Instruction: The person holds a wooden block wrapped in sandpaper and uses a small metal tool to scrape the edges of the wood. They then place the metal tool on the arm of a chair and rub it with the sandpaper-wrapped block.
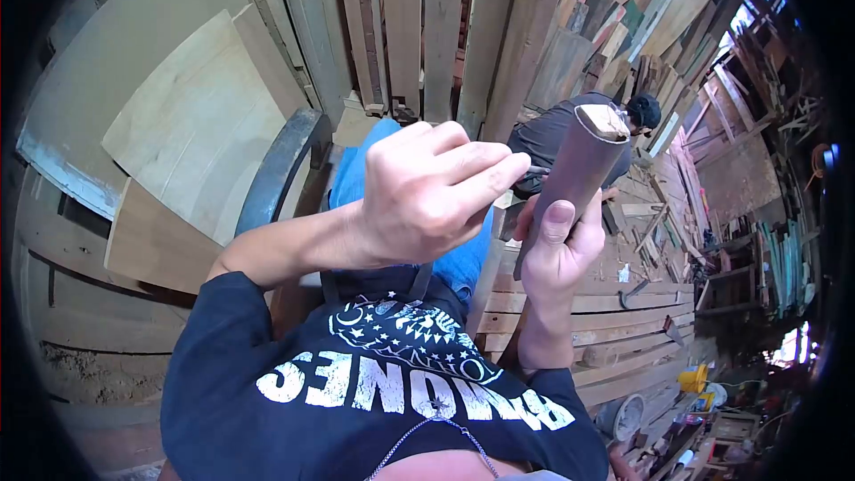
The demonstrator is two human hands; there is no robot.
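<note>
My left hand (436, 187) is closed in a pinch, its back toward the camera. From its fingertips a small thin metallic item (538, 170) points to the side of a smooth grey-brown bar (579, 160). Whether its tip touches the bar is unclear. My right hand (563, 245) grips the lower part of the bar, thumb in front and fingers wrapped around it. The bar is tilted upward, and its rounded upper end shows a pale, rough face.
Another person (565, 134) in a dark shirt and cap bends down beyond the bar. Curved boards (196, 125) and a dark curved piece (280, 169) are at left. Upright planks (441, 36) stand ahead. Slats (632, 303), a yellow container (693, 379) and wood scraps lie at right.
</note>
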